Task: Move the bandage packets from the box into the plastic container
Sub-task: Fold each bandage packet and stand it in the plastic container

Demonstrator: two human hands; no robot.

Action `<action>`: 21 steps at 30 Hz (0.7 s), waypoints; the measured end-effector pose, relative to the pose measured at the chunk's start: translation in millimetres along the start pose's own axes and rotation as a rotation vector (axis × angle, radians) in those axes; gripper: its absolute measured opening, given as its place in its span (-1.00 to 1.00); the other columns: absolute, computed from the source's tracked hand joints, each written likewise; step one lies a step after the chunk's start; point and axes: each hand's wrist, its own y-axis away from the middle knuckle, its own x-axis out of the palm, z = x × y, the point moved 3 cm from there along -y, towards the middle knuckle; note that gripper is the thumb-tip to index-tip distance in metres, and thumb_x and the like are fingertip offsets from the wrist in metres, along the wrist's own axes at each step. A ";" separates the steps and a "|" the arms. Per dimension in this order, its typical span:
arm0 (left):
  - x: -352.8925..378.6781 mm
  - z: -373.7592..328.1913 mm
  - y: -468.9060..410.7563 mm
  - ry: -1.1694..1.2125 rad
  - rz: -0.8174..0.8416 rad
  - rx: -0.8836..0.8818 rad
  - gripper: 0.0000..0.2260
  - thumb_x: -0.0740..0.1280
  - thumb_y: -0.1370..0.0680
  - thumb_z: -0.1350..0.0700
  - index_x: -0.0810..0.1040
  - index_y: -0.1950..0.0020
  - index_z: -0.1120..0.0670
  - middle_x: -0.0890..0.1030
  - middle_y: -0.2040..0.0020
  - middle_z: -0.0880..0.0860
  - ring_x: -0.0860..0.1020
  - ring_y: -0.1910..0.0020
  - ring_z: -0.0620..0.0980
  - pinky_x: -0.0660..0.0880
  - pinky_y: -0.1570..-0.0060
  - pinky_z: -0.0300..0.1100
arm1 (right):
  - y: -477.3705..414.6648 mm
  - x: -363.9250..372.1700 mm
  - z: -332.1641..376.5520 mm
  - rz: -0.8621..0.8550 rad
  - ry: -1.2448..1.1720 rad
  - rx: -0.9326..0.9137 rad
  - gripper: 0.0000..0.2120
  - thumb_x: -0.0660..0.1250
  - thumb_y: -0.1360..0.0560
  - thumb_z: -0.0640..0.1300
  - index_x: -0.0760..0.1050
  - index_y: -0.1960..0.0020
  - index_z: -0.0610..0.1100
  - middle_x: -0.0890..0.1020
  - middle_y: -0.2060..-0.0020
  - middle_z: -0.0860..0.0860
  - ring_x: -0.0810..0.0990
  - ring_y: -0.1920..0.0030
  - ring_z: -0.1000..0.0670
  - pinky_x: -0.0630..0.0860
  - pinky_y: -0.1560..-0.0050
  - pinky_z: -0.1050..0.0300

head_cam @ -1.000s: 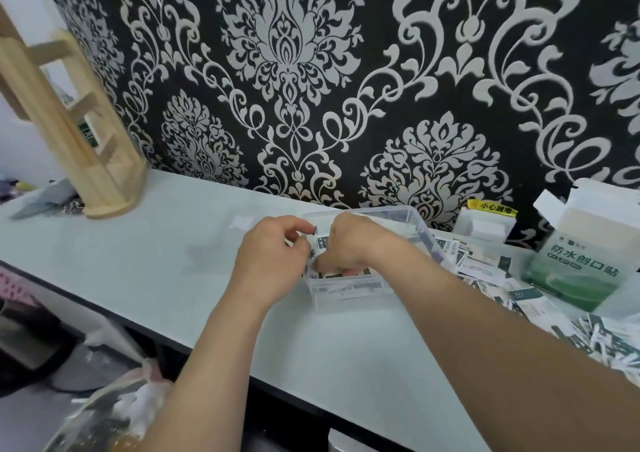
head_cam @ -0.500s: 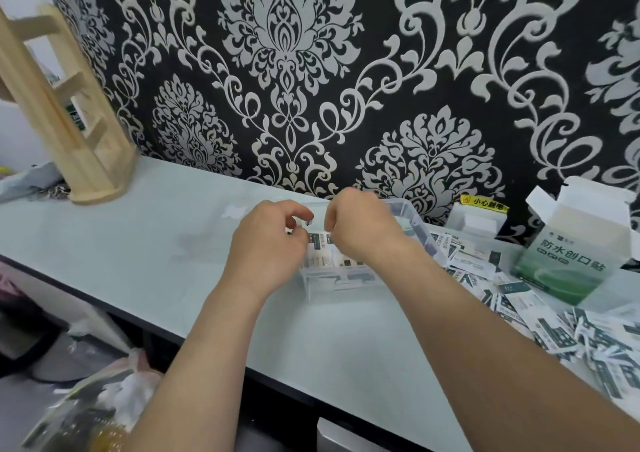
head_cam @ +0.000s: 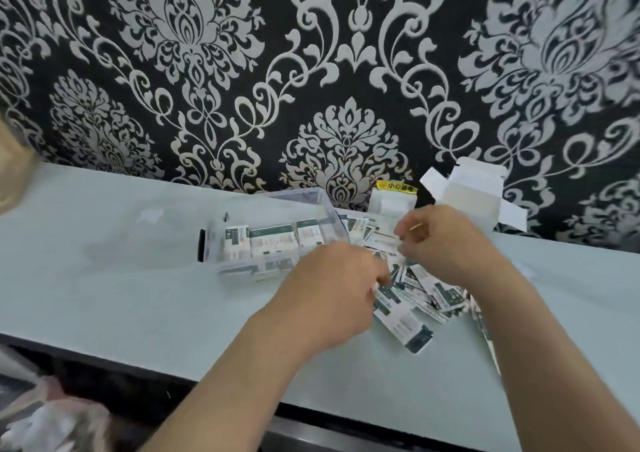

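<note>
A clear plastic container [head_cam: 332, 216] sits on the pale table with several white-and-green bandage packets [head_cam: 273, 240] standing in a row inside it. To its right lies a loose pile of bandage packets [head_cam: 415, 299]. Behind the pile stands the opened white box [head_cam: 474, 192] with its flaps up. My left hand [head_cam: 332, 285] is at the pile's left edge, fingers curled onto a packet there. My right hand [head_cam: 443, 240] is over the back of the pile, its fingers pinching a packet. The frame is blurred by motion.
A small white packet with a yellow label [head_cam: 393, 199] leans against the patterned wall [head_cam: 311, 71]. The table's dark front edge [head_cam: 104, 358] runs across the lower left, with plastic bags [head_cam: 52, 417] below it. Bare tabletop [head_cam: 104, 261] lies left of the container.
Both hands left the container and moved right to the loose pile. The view swung right, so the wooden rack is out of sight.
</note>
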 end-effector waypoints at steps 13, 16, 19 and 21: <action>52.9 -12.4 -23.6 -0.078 0.168 0.118 -0.69 0.24 -0.54 0.12 0.56 -0.22 -0.16 0.60 -0.19 -0.12 0.54 -0.17 0.00 0.49 -0.07 -0.13 | 1.7 15.1 -36.7 0.364 0.229 -0.008 -0.40 0.44 -0.42 -0.17 0.32 -0.41 -0.03 0.44 -0.32 -0.07 0.46 -0.24 -0.10 0.44 -0.10 0.15; 49.3 -8.4 -27.6 -0.030 0.129 0.069 -0.71 0.18 -0.53 0.07 0.58 -0.16 -0.16 0.66 -0.07 -0.02 0.58 -0.09 0.07 0.53 0.00 -0.05 | 1.4 19.1 -44.0 0.338 0.246 0.046 -0.31 0.45 -0.40 -0.17 0.24 -0.44 0.03 0.34 -0.36 -0.14 0.42 -0.28 -0.19 0.47 -0.22 -0.02; 44.0 -5.8 -28.7 0.026 0.105 0.022 -0.71 0.22 -0.56 0.16 0.62 -0.15 -0.12 0.68 -0.03 -0.01 0.60 -0.04 0.03 0.52 0.00 -0.07 | 3.4 22.0 -46.4 0.251 0.316 0.012 -0.40 0.39 -0.41 -0.19 0.29 -0.40 -0.05 0.38 -0.31 -0.16 0.45 -0.26 -0.21 0.47 -0.22 -0.05; 37.5 -1.5 -28.5 0.091 0.029 -0.035 -0.73 0.23 -0.58 0.20 0.62 -0.13 -0.09 0.67 0.15 -0.05 0.59 0.17 -0.04 0.51 0.14 -0.16 | 4.5 20.9 -44.6 0.159 0.306 -0.040 -0.55 0.31 -0.41 -0.24 0.39 -0.29 -0.10 0.51 -0.18 -0.12 0.52 -0.16 -0.16 0.50 -0.10 0.04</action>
